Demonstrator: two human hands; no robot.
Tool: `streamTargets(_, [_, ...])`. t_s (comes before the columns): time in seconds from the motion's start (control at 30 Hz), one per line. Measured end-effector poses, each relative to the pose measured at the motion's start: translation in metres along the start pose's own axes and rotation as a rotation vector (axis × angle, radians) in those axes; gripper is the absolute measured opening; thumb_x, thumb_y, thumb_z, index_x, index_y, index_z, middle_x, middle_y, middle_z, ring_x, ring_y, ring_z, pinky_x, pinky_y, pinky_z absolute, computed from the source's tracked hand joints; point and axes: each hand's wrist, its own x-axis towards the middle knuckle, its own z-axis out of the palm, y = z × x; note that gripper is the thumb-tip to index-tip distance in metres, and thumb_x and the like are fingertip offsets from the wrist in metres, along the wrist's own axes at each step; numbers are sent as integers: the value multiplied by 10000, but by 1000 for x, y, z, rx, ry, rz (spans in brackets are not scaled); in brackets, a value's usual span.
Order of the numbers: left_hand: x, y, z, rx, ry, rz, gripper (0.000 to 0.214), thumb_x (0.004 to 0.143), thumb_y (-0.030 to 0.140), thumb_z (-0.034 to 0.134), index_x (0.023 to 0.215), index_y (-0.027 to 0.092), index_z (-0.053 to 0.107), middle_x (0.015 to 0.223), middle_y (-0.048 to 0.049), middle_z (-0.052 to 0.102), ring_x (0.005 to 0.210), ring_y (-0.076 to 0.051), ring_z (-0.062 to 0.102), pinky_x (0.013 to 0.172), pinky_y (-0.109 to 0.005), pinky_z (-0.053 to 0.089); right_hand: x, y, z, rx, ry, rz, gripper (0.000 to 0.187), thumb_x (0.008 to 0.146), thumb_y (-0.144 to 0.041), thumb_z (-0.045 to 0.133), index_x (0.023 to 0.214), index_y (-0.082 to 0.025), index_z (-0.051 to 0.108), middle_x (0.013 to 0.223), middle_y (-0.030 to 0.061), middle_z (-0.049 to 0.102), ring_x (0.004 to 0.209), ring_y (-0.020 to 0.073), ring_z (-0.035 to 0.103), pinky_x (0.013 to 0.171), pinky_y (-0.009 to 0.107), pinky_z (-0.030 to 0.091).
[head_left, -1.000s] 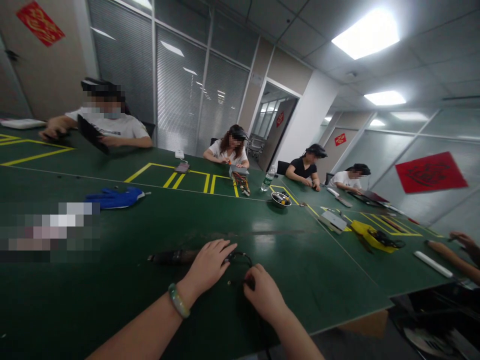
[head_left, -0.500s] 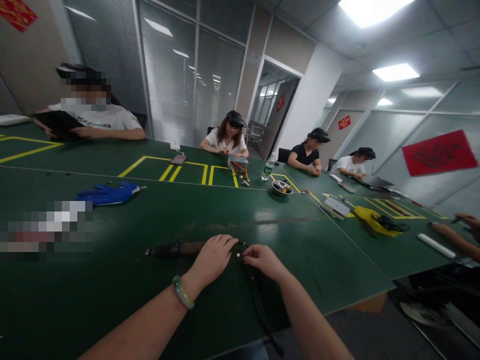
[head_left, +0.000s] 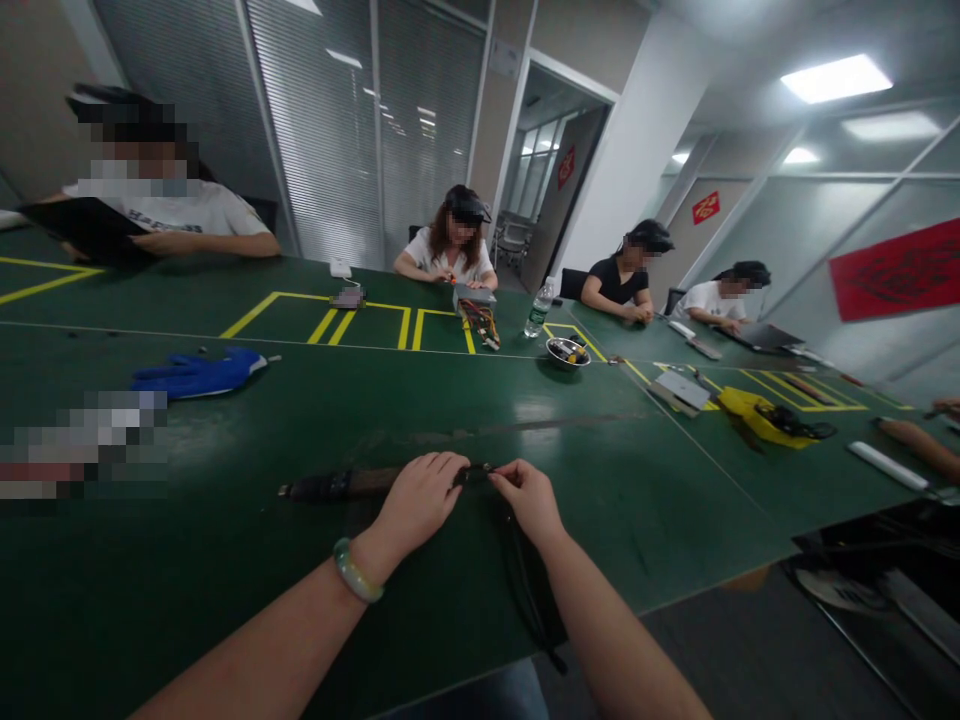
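A long brown-and-black rod-shaped tool with a small metal tip at its left end lies on the green table. My left hand, with a green-and-white bangle at the wrist, is closed over its right part. Close beside it my right hand pinches a small dark piece at the tool's right end, thumb and forefinger together. Its exact kind is too small to make out. Below my right hand a black cord runs down over the table's front edge.
A blue glove lies at the left. Farther off are a metal bowl of small parts, a water bottle, a grey box with wires and a yellow bag. Several people sit around the table; another person's hand is at the right edge.
My right hand has moved up, bringing the small piece close to the tool's right end, where a light-coloured end showed before. My left hand stays on the tool. The view has shifted slightly.
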Motion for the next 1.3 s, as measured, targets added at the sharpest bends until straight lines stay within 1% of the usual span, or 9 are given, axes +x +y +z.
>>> streamTargets(0.17, [1,0,-1,-2,-15,4,266,880,162,531,1134,232,567,1147,-51,595,1046,-211,550,932,-370,428,-2,-5,8,-243,-32,-113,93,799,-287,631,822,-208,676,770,3,663,692,141,593,616,227,420])
streamTargets(0.23, [1,1,-2,8,-24,0,264,881,164,526,1130,239,574,1149,-49,593,1047,-214,547,926,-371,428,-2,-7,10,-307,-51,-134,74,798,-259,626,832,-219,679,786,3,663,716,145,594,633,229,421])
streamTargets(0.37, [3,4,-2,21,-33,-25,244,900,204,509,1126,244,592,1129,-54,595,1022,-220,550,903,-372,429,-3,-14,10,-371,-64,-153,79,810,-246,622,853,-224,684,793,6,656,730,151,590,650,238,420])
streamTargets(0.53, [5,6,-2,27,-29,-55,206,898,233,512,1078,248,611,1070,-51,604,970,-218,552,848,-357,429,-7,-21,10,-418,-68,-267,66,825,-204,611,853,-225,667,828,-2,649,795,140,592,711,231,408])
streamTargets(0.63, [6,6,-1,41,-33,-57,179,891,236,527,1047,251,615,1044,-41,605,946,-213,548,831,-353,417,-10,-23,12,-487,-51,-307,66,835,-186,603,852,-225,654,852,-4,648,797,138,588,717,229,393])
streamTargets(0.87, [8,6,-1,58,-31,-61,162,896,247,529,1030,253,621,1036,-39,607,937,-210,545,807,-349,408,-11,-24,15,-588,-21,-328,77,862,-180,585,865,-224,648,858,1,644,801,145,582,727,236,389])
streamTargets(1.13, [6,8,-2,62,-38,-44,133,903,232,527,993,246,624,1049,-41,603,980,-216,534,839,-360,398,-12,-28,18,-572,-42,-322,89,882,-181,561,881,-213,645,881,23,649,841,165,590,754,256,397])
streamTargets(1.3, [6,7,-1,54,-41,-38,132,905,225,524,988,247,624,1052,-38,600,994,-215,523,842,-354,394,-12,-27,23,-563,-32,-286,97,900,-194,540,903,-208,636,887,35,652,839,175,597,759,265,407])
